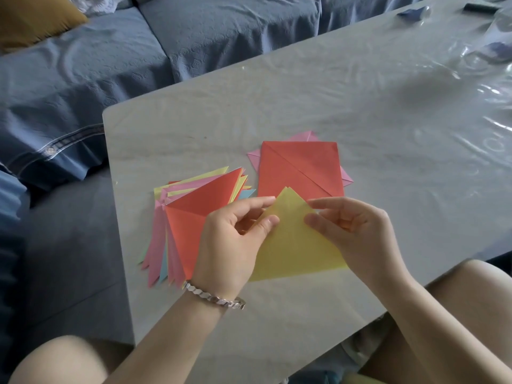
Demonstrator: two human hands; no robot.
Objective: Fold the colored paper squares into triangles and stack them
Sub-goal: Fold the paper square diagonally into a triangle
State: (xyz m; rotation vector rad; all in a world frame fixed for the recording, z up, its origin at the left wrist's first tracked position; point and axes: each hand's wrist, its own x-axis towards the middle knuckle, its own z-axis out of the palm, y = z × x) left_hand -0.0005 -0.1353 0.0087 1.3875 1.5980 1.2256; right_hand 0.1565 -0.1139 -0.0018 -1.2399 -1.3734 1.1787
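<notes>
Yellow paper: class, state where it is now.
In the head view the yellow paper is low centre, pinched between the left hand and right hand, in front of the red sheet, right of the fanned stack.

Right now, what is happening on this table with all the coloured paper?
A person is folding a yellow paper into a triangle, pinching it near its top corner with the left hand and the right hand, at the near side of the table. To their left lies a fanned stack of folded triangles with a red one on top. Behind the hands, a red sheet with a diagonal crease rests on pink paper.
</notes>
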